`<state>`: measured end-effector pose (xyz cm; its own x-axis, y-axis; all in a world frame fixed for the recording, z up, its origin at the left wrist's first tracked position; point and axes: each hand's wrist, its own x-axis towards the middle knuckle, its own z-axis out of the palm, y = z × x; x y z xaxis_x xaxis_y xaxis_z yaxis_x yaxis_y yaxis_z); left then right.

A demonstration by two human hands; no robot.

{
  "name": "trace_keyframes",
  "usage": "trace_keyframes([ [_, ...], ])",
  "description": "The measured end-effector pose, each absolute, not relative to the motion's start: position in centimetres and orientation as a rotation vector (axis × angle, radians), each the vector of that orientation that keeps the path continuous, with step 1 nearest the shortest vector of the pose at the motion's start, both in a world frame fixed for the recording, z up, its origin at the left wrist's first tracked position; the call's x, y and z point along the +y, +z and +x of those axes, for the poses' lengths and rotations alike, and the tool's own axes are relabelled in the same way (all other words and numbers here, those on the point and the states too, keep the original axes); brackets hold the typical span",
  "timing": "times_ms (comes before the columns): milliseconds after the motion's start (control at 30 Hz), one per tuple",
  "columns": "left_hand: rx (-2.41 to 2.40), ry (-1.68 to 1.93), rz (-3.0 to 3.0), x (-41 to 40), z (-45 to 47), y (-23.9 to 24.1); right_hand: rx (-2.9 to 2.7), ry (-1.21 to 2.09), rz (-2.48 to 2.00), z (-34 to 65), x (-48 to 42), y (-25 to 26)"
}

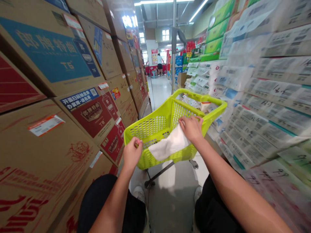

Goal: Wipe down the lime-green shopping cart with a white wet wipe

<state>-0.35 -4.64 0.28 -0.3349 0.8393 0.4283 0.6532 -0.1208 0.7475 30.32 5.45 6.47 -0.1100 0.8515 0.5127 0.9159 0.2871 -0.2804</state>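
Note:
A yellow-green plastic shopping cart [155,124] with perforated walls stands in front of me. My right hand [191,127] is closed on a white cloth [170,144], which drapes over the cart's near side and rim. My left hand [132,150] is at the cart's left corner, its fingers curled against the rim. The fingers there look closed, apparently around the cart's edge. Behind the cart's inner divider, part of a small box [204,106] and some plastic wrapping show in the upper compartment.
Stacked cardboard cartons [46,48] form a wall on the left. Wrapped paper packs [274,106] with handwritten prices are piled on the right. A metal post [174,61] rises beyond the cart. Farther along the aisle a person [159,61] stands near a red display.

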Motion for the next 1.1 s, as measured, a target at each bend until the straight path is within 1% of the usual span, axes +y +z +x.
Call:
trace_keyframes([
  [67, 2.009, 1.353, 1.775, -5.1, -0.3, 0.6, -1.999, -0.206, -1.6, 29.9, 4.8, 6.5],
  [133, 2.043, 1.178, 1.917, -5.4, -0.4, 0.9, -1.954, -0.301, -1.623, 29.5, 4.2, 6.8],
  [233, 1.999, 0.971, 2.083, -5.6, -0.6, 1.0, -1.962, -0.388, -1.508, 28.8, 3.2, 7.3],
  [300, 1.959, 0.89, 2.13, -5.6, -0.5, 1.1, -2.163, -0.331, -1.333, 27.5, 2.2, 7.3],
  [400, 1.942, 0.798, 2.154, -5.4, -0.2, 1.3, -2.554, -0.152, -1.143, 24.4, 0.2, 6.0],
  [467, 1.947, 0.779, 2.147, -5.2, 0.0, 1.5, -2.677, -0.113, -1.111, 22.6, -0.6, 5.0],
  [567, 1.983, 0.733, 2.127, -4.8, 0.3, 1.8, -2.656, -0.16, -1.22, 22.6, 0.2, 4.4],
  [667, 2.014, 0.721, 2.118, -4.3, 0.3, 1.9, -2.449, -0.31, -1.465, 25.3, 2.5, 4.9],
  [767, 2.03, 0.773, 2.103, -3.8, 0.6, 1.7, -2.254, -0.45, -1.558, 27.3, 3.9, 5.1],
  [867, 2.032, 0.849, 2.083, -3.3, 1.1, 1.3, -2.317, -0.389, -1.46, 26.0, 2.8, 4.0],
  [1033, 1.93, 0.928, 2.144, -3.0, 2.1, 0.8, -2.501, -0.244, -1.035, 21.3, -0.6, 1.4],
  [1100, 1.891, 0.926, 2.172, -2.8, 2.3, 0.7, -2.537, -0.243, -1.001, 21.2, -0.7, 1.2],
])
